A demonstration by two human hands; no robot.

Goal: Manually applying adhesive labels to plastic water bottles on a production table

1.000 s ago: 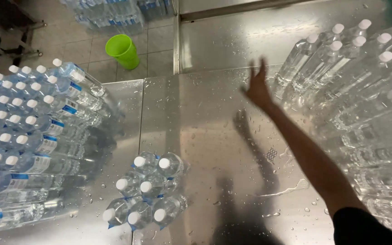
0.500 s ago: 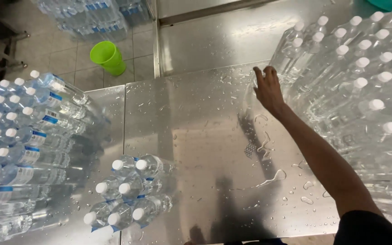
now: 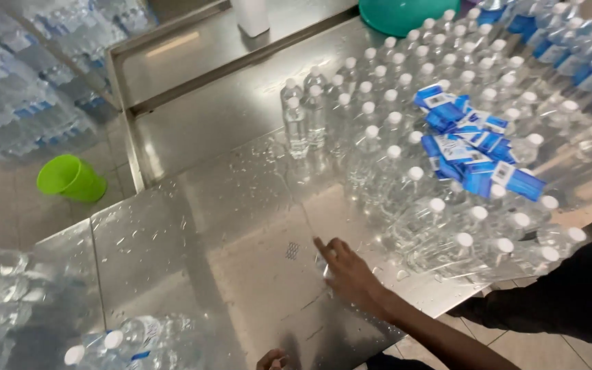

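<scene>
Right hand (image 3: 351,274) flat on wet table (image 3: 241,226) | blue labels (image 3: 471,147) heaped on unlabelled bottles (image 3: 392,137)

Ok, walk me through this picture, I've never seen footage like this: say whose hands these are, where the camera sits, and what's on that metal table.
The camera sits on a person's head and looks down at their own hands; there is no machine. The right hand lies flat on the wet steel table, holding nothing I can make out. Only the fingertips of the left hand show at the bottom edge. A big cluster of clear white-capped bottles stands to the right, with loose blue labels lying on their caps. More bottles sit lower left. A green cup stands on the floor, a teal bowl at the table's far end.
</scene>
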